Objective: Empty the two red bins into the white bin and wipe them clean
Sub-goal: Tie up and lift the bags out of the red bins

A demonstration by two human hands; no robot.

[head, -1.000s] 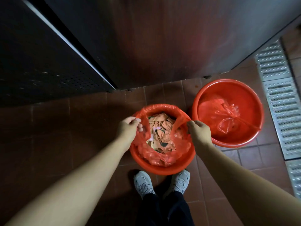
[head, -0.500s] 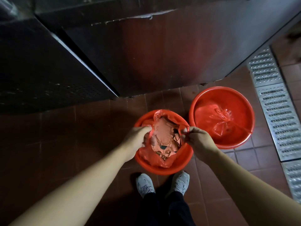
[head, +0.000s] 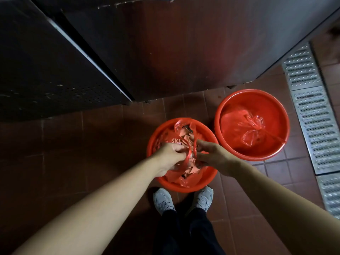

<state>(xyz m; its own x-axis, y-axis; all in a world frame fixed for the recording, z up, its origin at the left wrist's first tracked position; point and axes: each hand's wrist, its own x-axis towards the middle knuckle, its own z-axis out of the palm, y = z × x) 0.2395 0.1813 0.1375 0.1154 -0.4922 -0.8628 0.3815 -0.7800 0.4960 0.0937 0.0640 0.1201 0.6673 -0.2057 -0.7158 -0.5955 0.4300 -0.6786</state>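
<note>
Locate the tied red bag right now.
In the head view the tied red bag lies inside the right-hand red bin, on the tiled floor between the steel floor grate and the bin the hands are working in.

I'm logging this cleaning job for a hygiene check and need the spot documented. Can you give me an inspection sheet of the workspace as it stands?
Surface: reddish-brown tiled floor, dim light.
Job's things: near red bin by the person's shoes, lined with a red bag holding scraps; far red bin to its right holds a tied red bag. White bin: nothing seen.
Clutter: nothing seen.
Grippers: left hand and right hand each grip the near bag's gathered rim, close together over the bin.
Cables: nothing seen.
Surroundings: dark metal cabinet behind the bins; metal drain grating at right.
</note>
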